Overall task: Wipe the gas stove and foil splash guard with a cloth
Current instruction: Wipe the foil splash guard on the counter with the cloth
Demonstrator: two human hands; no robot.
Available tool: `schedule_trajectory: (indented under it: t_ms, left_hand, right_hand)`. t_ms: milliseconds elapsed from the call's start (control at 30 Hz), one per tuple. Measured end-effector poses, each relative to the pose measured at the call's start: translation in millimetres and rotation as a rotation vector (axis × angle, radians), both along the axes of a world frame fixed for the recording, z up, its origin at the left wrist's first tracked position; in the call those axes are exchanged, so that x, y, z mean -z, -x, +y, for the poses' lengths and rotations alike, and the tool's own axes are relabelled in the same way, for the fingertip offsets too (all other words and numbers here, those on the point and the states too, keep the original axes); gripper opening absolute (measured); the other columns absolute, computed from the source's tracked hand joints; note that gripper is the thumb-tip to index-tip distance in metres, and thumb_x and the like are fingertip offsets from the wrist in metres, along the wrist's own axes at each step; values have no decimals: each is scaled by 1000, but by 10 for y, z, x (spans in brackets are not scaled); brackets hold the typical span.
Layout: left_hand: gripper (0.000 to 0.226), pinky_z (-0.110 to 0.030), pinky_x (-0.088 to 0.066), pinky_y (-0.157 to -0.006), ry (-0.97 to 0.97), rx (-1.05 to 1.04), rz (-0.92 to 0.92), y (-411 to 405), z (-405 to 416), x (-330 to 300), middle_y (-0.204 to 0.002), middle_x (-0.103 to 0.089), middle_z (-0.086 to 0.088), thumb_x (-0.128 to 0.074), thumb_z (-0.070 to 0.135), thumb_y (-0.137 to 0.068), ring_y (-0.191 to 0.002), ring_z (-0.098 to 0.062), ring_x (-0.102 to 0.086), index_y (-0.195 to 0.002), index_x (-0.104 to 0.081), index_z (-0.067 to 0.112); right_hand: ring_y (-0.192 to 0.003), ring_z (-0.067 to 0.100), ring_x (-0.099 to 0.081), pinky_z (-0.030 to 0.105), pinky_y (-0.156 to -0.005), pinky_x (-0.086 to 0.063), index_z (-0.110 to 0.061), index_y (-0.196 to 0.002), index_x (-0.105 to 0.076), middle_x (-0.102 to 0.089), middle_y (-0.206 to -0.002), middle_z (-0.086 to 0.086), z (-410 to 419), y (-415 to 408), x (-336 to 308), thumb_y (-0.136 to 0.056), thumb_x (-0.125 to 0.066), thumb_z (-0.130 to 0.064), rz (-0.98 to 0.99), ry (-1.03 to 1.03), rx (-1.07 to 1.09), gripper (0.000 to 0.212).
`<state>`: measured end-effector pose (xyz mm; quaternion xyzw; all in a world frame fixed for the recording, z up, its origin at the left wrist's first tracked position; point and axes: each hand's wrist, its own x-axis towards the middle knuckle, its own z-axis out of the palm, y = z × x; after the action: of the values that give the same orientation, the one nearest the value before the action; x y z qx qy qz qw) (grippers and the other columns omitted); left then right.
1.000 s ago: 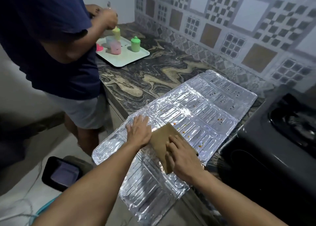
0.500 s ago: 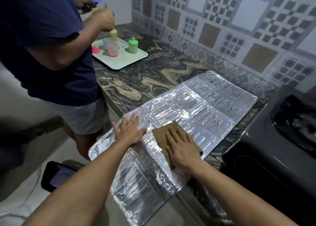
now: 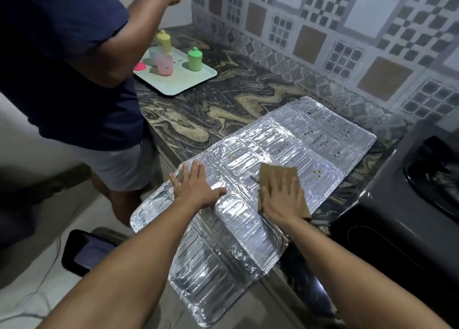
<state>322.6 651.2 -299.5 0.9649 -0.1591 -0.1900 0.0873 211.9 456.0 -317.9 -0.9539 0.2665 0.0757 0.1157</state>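
At the far left a second person [image 3: 62, 62] in a dark blue shirt and grey shorts stands against the bench [image 3: 223, 110], an arm raised over a pale tray [image 3: 198, 80]. On the tray stand a yellow cup [image 3: 164, 41], a pink cup [image 3: 164, 66] and a green cup [image 3: 194, 59], with a small pink lid [image 3: 139, 67] beside them. On the floor below, near the wearer's left forearm, lies a dark phone-like device [image 3: 87, 253].

The foil splash guard [image 3: 310, 139] lies flat and unfolded across the marbled bench, its near panel hanging over the front edge. Small brown specks dot the far and middle panels. The left hand [image 3: 196, 188] rests palm down on the foil near the bench edge, fingers [image 3: 196, 170] spread and released, gripping nothing, simply pressing the sheet.

Just to the right, well within the middle panel, the right hand [image 3: 282, 197] lies flat on a brown cloth [image 3: 275, 173], fingers extended and pressing the cloth against the foil rather than clenched around it. The cloth's far end sticks out beyond the fingertips, and a corner shows beside the wrist.

At the far right stands the dark gas stove [image 3: 402, 216], its near corner just beside the foil's right edge; a burner recess shows at the frame edge. Patterned tiles [image 3: 323, 30] cover the wall behind.
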Motion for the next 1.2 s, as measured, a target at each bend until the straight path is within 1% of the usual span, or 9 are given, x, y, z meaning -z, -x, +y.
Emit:
schedule_trajectory:
  t_ms: [100, 167, 500, 700, 800, 900, 1000, 1100, 1200]
  left_hand:
    - [112, -65, 0, -115, 4, -13, 21, -15, -3, -25, -163, 15, -2, -44, 80, -77, -149, -28, 15, -155, 6, 18]
    - [114, -65, -5, -115, 6, -15, 31, -39, -14, -38, -163, 14, -2, -47, 80, -76, -149, -28, 14, -155, 6, 18]
    - [119, -68, -4, -113, 20, -28, 62, -85, -37, -9, -162, 17, -1, -52, 82, -71, -149, -28, 15, -155, 7, 20]
    - [121, -64, -8, -115, -11, -44, 27, -90, -49, -21, -163, 11, 0, -54, 83, -69, -150, -26, 10, -156, 2, 21]
    - [123, -64, -8, -115, -22, -59, 14, -106, -58, -8, -163, 9, 2, -53, 86, -65, -150, -24, 7, -156, 1, 23]
    - [125, -65, -7, -113, -59, -68, 4, -119, -45, 17, -163, 10, 3, -49, 90, -62, -150, -23, 8, -155, 3, 25]
    - [125, -64, -4, -114, -48, -77, 11, -120, -71, 27, -163, 12, 3, -50, 88, -62, -150, -23, 10, -155, 6, 26]
    - [124, -64, -5, -115, -44, -81, 8, -129, -93, 6, -163, 10, 3, -55, 84, -64, -150, -23, 8, -156, 3, 24]
    - [123, -63, -6, -116, -62, -89, 8, -135, -114, -11, -164, 7, 4, -58, 83, -65, -151, -23, 6, -156, -1, 24]
  right_hand:
    - [-145, 25, 23, 47, -116, 17, -40, -150, 15, 23, -156, -2, 263, 247, -27, -98, -5, -59, -44, 31, -294, 59]
    - [-146, 23, 22, 48, -119, 11, -43, -149, 15, 19, -159, -4, 266, 292, -5, -97, -4, -60, -46, 53, -362, 58]
    - [-148, 34, 12, 56, -117, 8, -29, -154, 2, 5, -162, 12, -273, -426, -29, -98, -10, -58, -11, 24, 181, 65]
    - [-146, 28, 22, 53, -118, 10, -39, -152, 8, 17, -160, -1, 328, -269, 10, -98, -5, -54, -87, 2, -398, 57]
    - [-147, 27, 19, 52, -118, 11, -39, -152, 5, 15, -161, -2, 175, -565, 17, -98, -6, -54, -93, 18, -414, 57]
    - [-147, 30, 18, 54, -116, 13, -36, -153, 2, 11, -162, 1, -18, -934, 0, -100, -10, -53, -59, -31, -287, 57]
    - [-148, 33, 8, 57, -117, 7, -32, -152, -15, -4, -163, 3, -52, -1097, -12, -102, -19, -43, -138, -67, -163, 51]
    - [-149, 34, -1, 58, -117, 4, -32, -146, -30, -19, -161, 1, 60, -999, -32, -103, -28, -32, -226, -88, -318, 43]
    - [-149, 30, 3, 56, -118, 5, -37, -149, -22, -12, -162, -3, 171, -862, 22, -102, -28, -36, -186, -48, -576, 47]
